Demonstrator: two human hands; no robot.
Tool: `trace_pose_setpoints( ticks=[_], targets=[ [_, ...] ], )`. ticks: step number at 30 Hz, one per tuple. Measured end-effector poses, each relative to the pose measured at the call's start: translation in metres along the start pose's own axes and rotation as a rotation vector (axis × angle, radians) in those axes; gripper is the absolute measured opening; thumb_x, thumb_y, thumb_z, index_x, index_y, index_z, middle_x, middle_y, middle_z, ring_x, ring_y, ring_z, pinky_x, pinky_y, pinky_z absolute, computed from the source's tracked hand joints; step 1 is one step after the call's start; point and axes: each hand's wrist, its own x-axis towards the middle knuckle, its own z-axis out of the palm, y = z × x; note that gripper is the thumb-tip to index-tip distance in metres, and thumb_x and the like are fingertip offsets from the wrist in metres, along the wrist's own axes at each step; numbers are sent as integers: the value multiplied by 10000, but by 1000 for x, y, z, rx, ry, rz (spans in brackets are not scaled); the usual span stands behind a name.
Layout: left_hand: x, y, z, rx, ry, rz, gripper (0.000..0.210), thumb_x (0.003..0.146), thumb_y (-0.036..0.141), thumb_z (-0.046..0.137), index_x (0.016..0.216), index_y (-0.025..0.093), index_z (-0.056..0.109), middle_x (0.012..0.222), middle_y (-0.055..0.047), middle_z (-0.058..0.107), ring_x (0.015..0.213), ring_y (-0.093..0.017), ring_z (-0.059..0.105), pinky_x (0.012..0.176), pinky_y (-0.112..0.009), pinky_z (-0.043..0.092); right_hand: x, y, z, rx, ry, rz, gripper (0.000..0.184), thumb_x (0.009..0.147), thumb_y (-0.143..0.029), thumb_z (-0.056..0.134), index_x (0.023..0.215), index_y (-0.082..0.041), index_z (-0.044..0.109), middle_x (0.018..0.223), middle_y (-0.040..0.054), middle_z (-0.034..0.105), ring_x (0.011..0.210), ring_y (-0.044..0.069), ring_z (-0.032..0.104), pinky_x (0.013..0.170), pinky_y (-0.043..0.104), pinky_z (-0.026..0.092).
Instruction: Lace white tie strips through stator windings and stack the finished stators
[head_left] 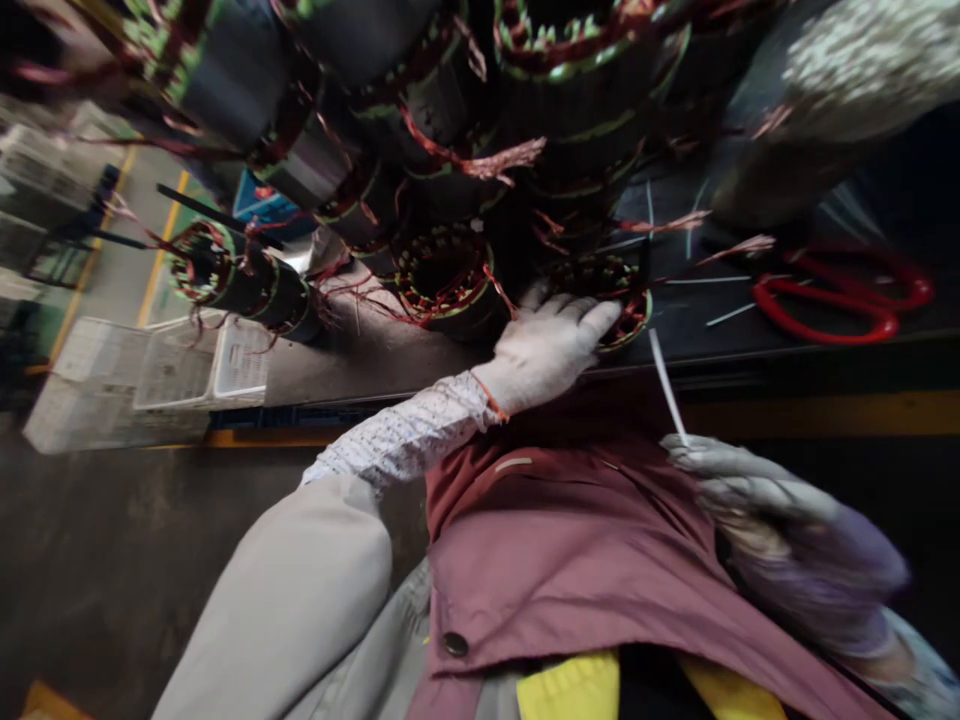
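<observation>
My left hand [551, 345], in a white glove, lies over the near rim of a motor stator [637, 312] at the bench edge. Its fingers are stretched out across the copper windings, and the fingertips are partly lost in the dark bore. My right hand [739, 475], also gloved and a little blurred, is lower right, off the bench. Closed fingers pinch a thin white stick [667, 385], which points up toward the stator. Just left of my left hand stands another stator [446, 275] with red lead wires.
Stacked stators [585, 120] crowd the back of the bench [352, 360], their frayed copper leads sticking out. Red-handled scissors [832, 300] lie at right among loose white sticks [731, 314]. A stator on its side [240, 275] is at left, near white crates [176, 365].
</observation>
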Motion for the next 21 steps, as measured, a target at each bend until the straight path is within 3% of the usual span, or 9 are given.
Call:
trace_pose_setpoints(
  ticks=[3,8,13,17,19,21],
  targets=[
    [7,-4,3,-45,-88,-12,403,937,346,594,1326,240,594,1170,-64,713,1126,-227,636,1042,-379,449,-7,-3,14,7,-40,-75,245,855,-70,606,1005,-251,676,1078,25,729,1026,150,703,875,228,606],
    [9,-8,6,-125,-64,-51,444,932,344,607,1366,263,569,1223,-71,691,1126,-225,641,959,-336,493,-4,5,21,11,-51,-21,243,873,-88,598,1047,-245,659,1099,19,733,1021,129,703,901,204,587],
    [7,-9,8,-222,-40,-93,611,894,319,656,1466,244,455,1204,-85,698,1110,-246,656,991,-368,495,33,29,48,9,130,-35,197,838,-144,673,1002,-253,680,1026,16,745,941,167,720,836,296,610],
    [2,-2,22,-490,101,-246,613,898,298,636,1472,214,438,1243,-70,696,1139,-233,664,999,-341,524,62,43,70,24,269,-94,168,825,-140,696,971,-225,699,955,24,748,896,155,718,837,287,597],
    [0,2,37,-643,238,-309,581,899,290,634,1445,187,465,1223,-75,709,1139,-218,672,1012,-332,531,66,43,70,24,276,-107,198,817,-112,698,982,-223,697,1003,30,737,923,143,705,841,271,583],
    [-2,5,51,-764,407,-274,565,907,272,621,1436,158,460,1164,-73,735,1123,-191,684,1034,-324,528,65,42,65,-12,250,-129,186,800,-102,711,943,-218,691,999,30,722,905,131,690,809,252,570]
  ],
)
